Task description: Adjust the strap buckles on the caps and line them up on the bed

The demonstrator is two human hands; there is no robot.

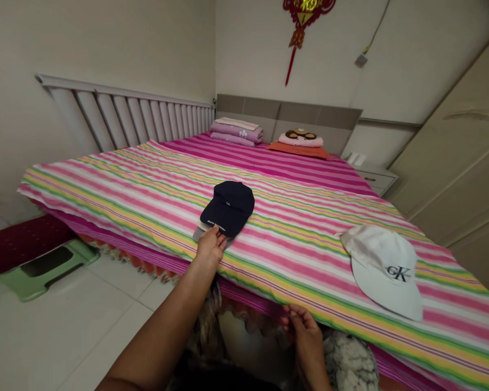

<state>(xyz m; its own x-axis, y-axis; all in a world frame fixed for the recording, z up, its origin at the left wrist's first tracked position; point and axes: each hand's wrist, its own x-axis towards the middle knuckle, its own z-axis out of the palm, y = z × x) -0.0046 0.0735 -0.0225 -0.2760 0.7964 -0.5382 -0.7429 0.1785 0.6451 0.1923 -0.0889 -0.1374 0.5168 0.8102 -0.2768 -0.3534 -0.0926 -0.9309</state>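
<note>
A navy baseball cap (232, 203) with small white lettering along its brim lies on the striped bed sheet (285, 260). My left hand (211, 244) has its fingers closed on the front of that brim. A pale grey-white edge shows beneath the brim; what it belongs to is mostly hidden. At the near edge of the bed is my right hand (305, 328), fingers bent and drawn together against the sheet's border. Whatever lies between its fingertips is not clear. To the right, a white cap (385, 266) with dark letters rests on the sheet, its brim toward me.
A folded lilac quilt (236, 133) and a pink bundle on an orange cloth (299, 149) lie near the headboard (309, 117). A white rail (126, 108) borders the left side. A green stool (49, 266) stands on the floor; a nightstand (377, 176) is at the far right.
</note>
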